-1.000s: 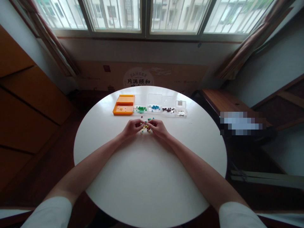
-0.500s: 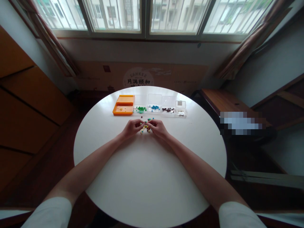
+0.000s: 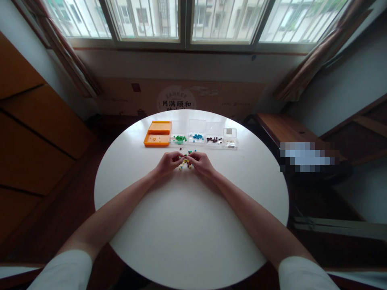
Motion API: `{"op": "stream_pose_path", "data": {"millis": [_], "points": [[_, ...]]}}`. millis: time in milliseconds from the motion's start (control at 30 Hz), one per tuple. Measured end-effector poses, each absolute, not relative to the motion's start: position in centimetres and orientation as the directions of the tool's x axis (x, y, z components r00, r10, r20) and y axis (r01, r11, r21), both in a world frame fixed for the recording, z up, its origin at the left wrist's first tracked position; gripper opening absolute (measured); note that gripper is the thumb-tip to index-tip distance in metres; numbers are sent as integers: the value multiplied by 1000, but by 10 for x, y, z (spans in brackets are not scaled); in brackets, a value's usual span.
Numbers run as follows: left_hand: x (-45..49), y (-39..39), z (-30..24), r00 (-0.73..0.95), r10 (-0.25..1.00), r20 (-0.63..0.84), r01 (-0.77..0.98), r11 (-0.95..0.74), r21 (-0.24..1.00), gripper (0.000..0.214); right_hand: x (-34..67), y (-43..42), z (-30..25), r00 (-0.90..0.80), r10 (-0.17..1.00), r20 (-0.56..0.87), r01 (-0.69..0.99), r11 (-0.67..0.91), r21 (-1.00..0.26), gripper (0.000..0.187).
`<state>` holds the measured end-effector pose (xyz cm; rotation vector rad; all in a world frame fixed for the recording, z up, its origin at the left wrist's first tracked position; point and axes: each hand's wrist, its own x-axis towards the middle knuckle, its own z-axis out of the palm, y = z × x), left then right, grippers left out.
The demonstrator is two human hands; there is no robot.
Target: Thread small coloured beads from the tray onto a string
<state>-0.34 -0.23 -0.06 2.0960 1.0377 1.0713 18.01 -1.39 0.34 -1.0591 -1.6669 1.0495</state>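
Observation:
My left hand (image 3: 169,162) and my right hand (image 3: 199,162) meet over the white table, fingers pinched close together. Whatever sits between the fingertips is too small to name. Around and below the fingers lies a loose heap of tiny colored pieces (image 3: 185,162), yellow, dark red, green and blue. One dark piece (image 3: 180,149) rests apart, just beyond the left fingers. Behind the hands stands an orange box (image 3: 156,143) with its lid up, holding a few small bits. Beside it are clear boxes with green pieces (image 3: 180,138), blue pieces (image 3: 198,137) and dark pieces (image 3: 214,139).
A small clear box (image 3: 231,141) ends the row on the right. The round white table (image 3: 193,233) fills the middle. A brown wooden desk (image 3: 281,125) stands at the right, with a blurred-out item on it. Windows (image 3: 184,20) and a printed panel (image 3: 211,92) are beyond.
Almost nothing differs. Both hands keep the same pinch over the heap, and the boxes stay in place; the view has shifted very slightly.

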Motion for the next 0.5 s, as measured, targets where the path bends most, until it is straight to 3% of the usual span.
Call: {"op": "stream_pose_path", "data": {"millis": [500], "points": [[-3, -3, 1, 382, 831, 404, 382, -540, 750, 29, 180, -15, 5, -261, 936, 235, 207, 292, -934, 33]]}}
